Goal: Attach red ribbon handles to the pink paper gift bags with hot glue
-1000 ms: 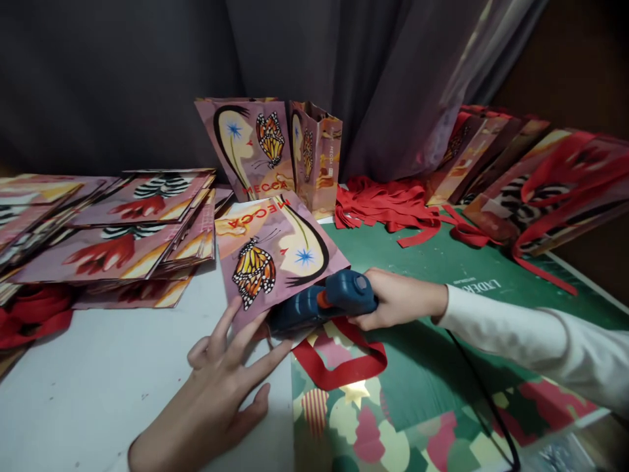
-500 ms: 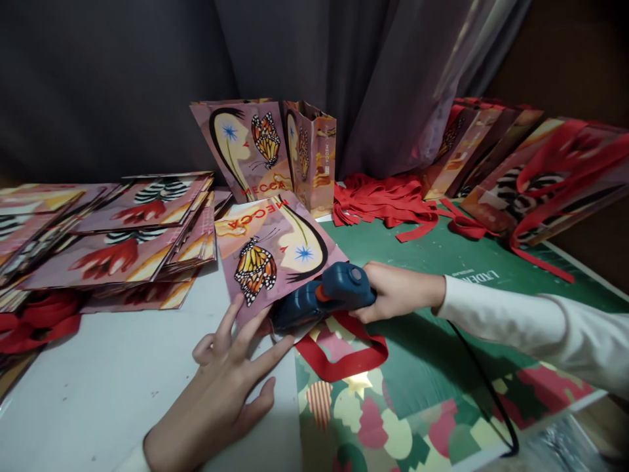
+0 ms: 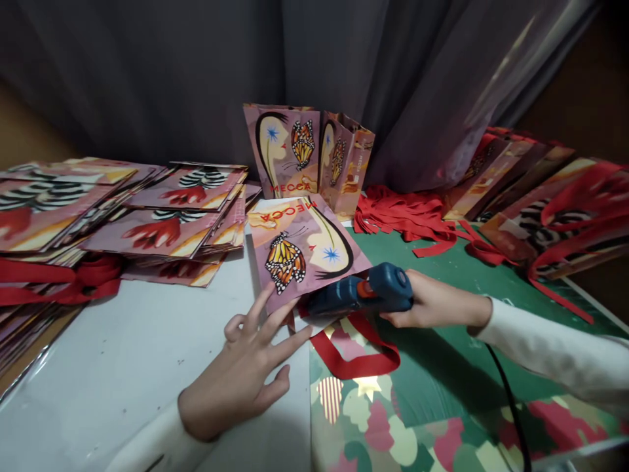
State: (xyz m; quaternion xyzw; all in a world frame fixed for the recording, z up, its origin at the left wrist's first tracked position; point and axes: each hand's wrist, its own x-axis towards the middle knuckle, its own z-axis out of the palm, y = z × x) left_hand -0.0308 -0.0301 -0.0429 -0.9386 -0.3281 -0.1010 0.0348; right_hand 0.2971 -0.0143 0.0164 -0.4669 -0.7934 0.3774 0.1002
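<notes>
Head view, printed bag (image 3: 307, 252) just beyond, touching outspread left grip (image 3: 243, 373), right grip (image 3: 437, 301) wrapped round blue tool (image 3: 340, 295)

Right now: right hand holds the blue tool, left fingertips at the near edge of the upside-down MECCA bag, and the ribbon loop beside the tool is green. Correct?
One thing off: the ribbon loop is red, not green, per the head view. The right hand does hold the blue tool, and the left hand has fingertips at the near edge of the upside-down MECCA bag.
</notes>
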